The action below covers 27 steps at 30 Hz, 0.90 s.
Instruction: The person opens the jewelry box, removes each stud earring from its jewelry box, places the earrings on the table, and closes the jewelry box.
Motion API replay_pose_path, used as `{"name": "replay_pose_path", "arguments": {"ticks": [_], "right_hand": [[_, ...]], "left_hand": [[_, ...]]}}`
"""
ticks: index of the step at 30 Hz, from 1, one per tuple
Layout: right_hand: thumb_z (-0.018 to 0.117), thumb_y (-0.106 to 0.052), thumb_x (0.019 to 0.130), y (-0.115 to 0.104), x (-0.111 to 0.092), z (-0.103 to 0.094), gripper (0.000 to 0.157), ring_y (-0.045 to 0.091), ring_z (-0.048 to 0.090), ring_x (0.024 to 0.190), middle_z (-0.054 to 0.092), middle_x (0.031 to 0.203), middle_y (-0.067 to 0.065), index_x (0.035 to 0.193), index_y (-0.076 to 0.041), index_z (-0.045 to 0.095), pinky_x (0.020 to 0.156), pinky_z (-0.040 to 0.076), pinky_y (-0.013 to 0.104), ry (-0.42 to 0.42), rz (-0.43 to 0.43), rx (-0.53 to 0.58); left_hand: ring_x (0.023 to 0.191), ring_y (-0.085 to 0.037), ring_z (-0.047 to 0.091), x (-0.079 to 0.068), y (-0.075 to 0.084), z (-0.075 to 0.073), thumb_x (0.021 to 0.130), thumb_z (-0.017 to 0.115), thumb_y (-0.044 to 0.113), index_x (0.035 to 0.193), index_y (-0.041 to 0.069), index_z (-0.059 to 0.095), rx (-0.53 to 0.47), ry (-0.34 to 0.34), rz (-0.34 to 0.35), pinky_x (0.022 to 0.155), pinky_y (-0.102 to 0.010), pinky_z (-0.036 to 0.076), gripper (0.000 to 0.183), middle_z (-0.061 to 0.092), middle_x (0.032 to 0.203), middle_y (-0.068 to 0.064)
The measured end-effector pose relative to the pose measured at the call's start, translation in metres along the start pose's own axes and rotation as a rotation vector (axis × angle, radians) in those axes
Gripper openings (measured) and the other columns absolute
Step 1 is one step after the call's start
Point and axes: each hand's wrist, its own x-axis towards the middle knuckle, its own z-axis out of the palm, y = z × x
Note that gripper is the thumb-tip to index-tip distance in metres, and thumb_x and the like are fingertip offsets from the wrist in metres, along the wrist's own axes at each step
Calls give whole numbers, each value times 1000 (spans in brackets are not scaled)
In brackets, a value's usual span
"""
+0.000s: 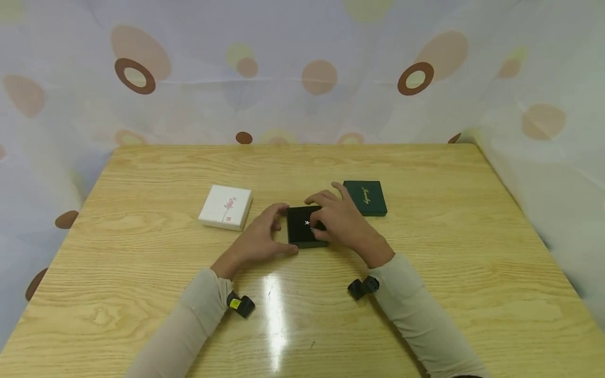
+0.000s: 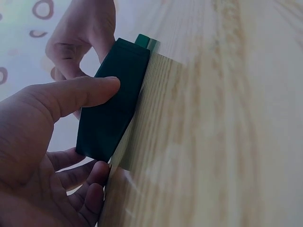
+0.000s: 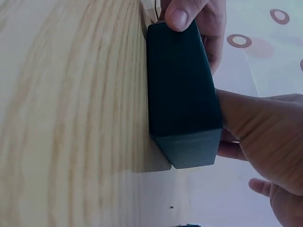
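A square dark green jewelry box (image 1: 309, 244) without its lid stands on the table, a black pad (image 1: 299, 231) inside it. My left hand (image 1: 257, 236) holds the box from the left, its thumb pressing the front wall (image 2: 111, 113) and its fingers round the far left side. From the right, my right hand (image 1: 345, 223) reaches over the box with fingers bent down onto the pad. Beside those fingertips shows a small white star-shaped piece (image 1: 306, 223). The right fingertips are partly hidden behind the box wall (image 3: 182, 85) in the right wrist view; I cannot tell whether they pinch anything.
A dark green lid (image 1: 373, 197) with gold "Jewelry" lettering lies just behind the right hand. To the left of the left hand sits a white box (image 1: 226, 207) with a pink flower print. The wooden table (image 1: 449, 252) meets a patterned cloth (image 1: 283, 105) at the back.
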Motion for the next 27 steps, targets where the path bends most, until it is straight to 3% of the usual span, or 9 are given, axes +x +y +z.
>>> {"name": "replay_pose_path", "arguments": {"ticks": [8,27], "right_hand": [[76,-20,86,8,-1,2,9,27,58,123,65,128,5,77,-19,75,112,37,55,30,-37,113],[76,-23,86,21,-4,11,8,29,53,131,62,136,8,78,-22,75,109,40,57,0,-10,179]], "left_hand": [[117,-26,52,0,1,-1,76,87,31,150,17,35,2,-4,-1,102,-45,45,92,46,146,-4],[115,-25,55,12,-5,9,75,88,31,150,19,37,7,-7,-10,99,-44,47,92,49,144,-4]]}}
